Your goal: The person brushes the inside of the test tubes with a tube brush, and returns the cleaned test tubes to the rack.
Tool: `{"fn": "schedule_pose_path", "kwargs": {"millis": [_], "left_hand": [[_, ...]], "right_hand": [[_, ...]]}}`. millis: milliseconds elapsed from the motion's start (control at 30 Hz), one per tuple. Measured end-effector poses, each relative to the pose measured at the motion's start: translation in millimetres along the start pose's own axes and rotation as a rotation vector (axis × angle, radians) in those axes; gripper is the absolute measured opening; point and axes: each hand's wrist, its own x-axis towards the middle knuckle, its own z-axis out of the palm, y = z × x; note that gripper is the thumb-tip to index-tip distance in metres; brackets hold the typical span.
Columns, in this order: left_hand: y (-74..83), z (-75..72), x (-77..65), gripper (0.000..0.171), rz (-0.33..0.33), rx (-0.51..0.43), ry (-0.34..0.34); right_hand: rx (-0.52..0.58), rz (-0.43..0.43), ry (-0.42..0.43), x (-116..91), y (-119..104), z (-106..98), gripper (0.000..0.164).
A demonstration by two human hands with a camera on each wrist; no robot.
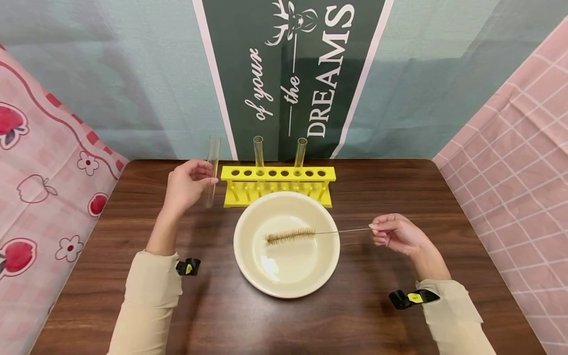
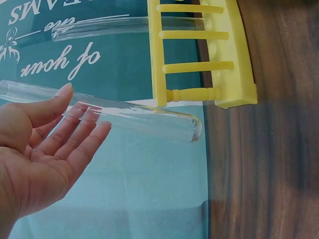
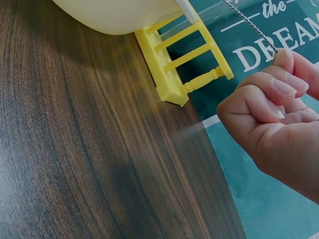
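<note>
My left hand point(image 1: 187, 186) pinches a clear glass test tube point(image 1: 213, 162) between thumb and fingers, just left of the yellow test tube rack point(image 1: 278, 173). In the left wrist view the tube's rounded end point(image 2: 195, 128) points toward the rack and nothing shows inside it. My right hand point(image 1: 398, 233) pinches the end of the twisted wire handle of a test tube brush point(image 1: 290, 235). Its tan bristles lie over the cream basin point(image 1: 241, 246). In the right wrist view only the brush's wire point(image 3: 254, 27) shows.
Two more glass test tubes, one left point(image 1: 259, 154) and one right point(image 1: 300, 154), stand upright in the rack. The basin sits directly in front of the rack on the dark wooden table point(image 1: 301, 325). A printed cloth point(image 1: 151, 88) hangs behind the table, with pink cloths at both sides.
</note>
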Motion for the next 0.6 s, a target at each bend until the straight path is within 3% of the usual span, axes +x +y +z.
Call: {"fn": "schedule_pose_path", "kwargs": {"millis": [333, 600], "left_hand": [[15.0, -6.2, 21.2, 0.028, 0.013, -0.003, -0.004], [28.2, -2.1, 39.0, 0.028, 0.005, -0.032, 0.004]], "right_hand": [[-0.021, -0.004, 0.012, 1, 0, 0, 0.040], [-0.021, 0.001, 0.027, 2, 0, 2, 0.042]]}}
